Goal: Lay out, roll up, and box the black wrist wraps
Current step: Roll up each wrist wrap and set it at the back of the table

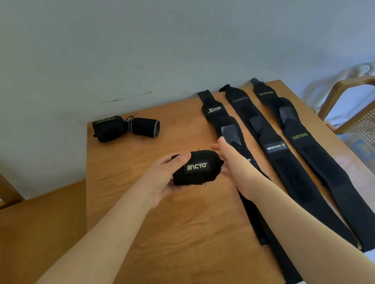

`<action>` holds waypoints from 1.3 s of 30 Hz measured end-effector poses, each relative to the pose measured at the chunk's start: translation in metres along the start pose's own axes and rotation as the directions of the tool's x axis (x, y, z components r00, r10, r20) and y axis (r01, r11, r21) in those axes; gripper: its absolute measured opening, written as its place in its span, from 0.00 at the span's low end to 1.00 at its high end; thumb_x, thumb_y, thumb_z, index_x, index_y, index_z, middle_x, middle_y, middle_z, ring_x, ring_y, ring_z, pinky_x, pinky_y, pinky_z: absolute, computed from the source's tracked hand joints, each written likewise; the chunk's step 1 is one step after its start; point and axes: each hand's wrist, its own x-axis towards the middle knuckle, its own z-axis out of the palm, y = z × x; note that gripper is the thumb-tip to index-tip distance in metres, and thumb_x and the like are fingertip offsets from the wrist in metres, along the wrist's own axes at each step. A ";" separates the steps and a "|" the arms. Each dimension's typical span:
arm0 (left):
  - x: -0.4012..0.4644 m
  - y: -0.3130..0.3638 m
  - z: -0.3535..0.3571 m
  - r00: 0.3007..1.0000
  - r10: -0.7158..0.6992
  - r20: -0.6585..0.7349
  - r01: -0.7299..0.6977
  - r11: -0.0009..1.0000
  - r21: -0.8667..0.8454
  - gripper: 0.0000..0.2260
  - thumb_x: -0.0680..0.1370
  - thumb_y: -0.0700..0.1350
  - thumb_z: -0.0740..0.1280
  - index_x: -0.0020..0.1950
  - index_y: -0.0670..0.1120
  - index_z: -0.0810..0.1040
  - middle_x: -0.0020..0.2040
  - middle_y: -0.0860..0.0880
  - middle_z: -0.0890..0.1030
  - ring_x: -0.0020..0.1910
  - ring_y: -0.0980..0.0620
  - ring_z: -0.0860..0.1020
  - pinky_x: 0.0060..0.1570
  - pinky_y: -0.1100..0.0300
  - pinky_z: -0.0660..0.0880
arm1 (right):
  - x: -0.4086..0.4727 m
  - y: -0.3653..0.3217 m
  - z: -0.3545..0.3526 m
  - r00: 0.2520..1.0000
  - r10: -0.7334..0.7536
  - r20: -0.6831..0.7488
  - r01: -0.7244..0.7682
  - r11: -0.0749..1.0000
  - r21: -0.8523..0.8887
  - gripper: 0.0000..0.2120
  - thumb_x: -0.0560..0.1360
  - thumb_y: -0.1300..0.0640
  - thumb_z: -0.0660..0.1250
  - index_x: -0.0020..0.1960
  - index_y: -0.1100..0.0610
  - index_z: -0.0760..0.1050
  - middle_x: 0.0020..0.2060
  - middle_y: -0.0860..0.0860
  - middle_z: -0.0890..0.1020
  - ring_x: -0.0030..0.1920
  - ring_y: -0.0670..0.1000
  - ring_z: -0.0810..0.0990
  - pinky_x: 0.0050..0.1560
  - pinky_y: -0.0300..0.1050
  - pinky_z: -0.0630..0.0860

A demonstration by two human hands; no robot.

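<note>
On the table, a rolled wrap sits near the centre between the left hand at 9 o'clock and right hand at 3. Two more rolls lie touching at 11. Three flat wraps lie side by side at 2 to 4
</note>
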 end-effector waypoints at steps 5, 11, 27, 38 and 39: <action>0.046 0.021 0.008 0.990 -0.063 -0.125 0.054 0.996 -0.074 0.17 0.74 0.57 0.67 0.54 0.46 0.77 0.47 0.44 0.82 0.41 0.47 0.82 0.33 0.60 0.77 | 0.028 -0.015 -0.018 0.914 -0.312 0.258 0.379 0.886 -0.268 0.29 0.74 0.58 0.70 0.70 0.47 0.64 0.59 0.43 0.74 0.58 0.43 0.76 0.55 0.34 0.75; 0.113 0.052 0.008 0.974 0.027 -0.223 -0.073 0.977 -0.199 0.15 0.79 0.53 0.63 0.61 0.46 0.73 0.56 0.42 0.80 0.50 0.45 0.82 0.46 0.56 0.79 | 0.116 -0.050 -0.028 0.882 -0.421 0.211 0.471 0.780 -0.411 0.31 0.69 0.60 0.75 0.66 0.48 0.65 0.54 0.40 0.74 0.54 0.43 0.76 0.52 0.35 0.75; 0.249 0.058 -0.040 0.675 0.708 -0.205 0.037 0.246 0.969 0.14 0.78 0.44 0.65 0.64 0.49 0.78 0.64 0.50 0.76 0.64 0.43 0.69 0.56 0.50 0.65 | 0.287 -0.052 0.008 0.877 -0.423 0.226 0.364 0.279 -0.889 0.32 0.73 0.39 0.66 0.74 0.42 0.59 0.72 0.50 0.65 0.75 0.57 0.51 0.73 0.57 0.44; 0.203 0.055 -0.003 0.810 0.575 -0.116 0.136 0.008 0.991 0.28 0.81 0.57 0.54 0.78 0.52 0.50 0.78 0.50 0.41 0.76 0.42 0.39 0.72 0.43 0.39 | 0.158 -0.018 -0.088 0.882 -0.454 -0.128 0.259 0.692 -0.674 0.21 0.79 0.57 0.63 0.71 0.56 0.66 0.69 0.51 0.68 0.70 0.51 0.65 0.69 0.45 0.64; 0.192 0.049 0.009 0.817 0.573 -0.063 0.062 0.021 0.998 0.28 0.81 0.57 0.54 0.78 0.52 0.49 0.78 0.50 0.41 0.76 0.43 0.39 0.72 0.44 0.39 | 0.139 -0.011 -0.098 0.894 -0.415 -0.171 0.216 0.731 -0.647 0.20 0.79 0.58 0.62 0.71 0.55 0.66 0.69 0.51 0.69 0.69 0.50 0.66 0.68 0.45 0.65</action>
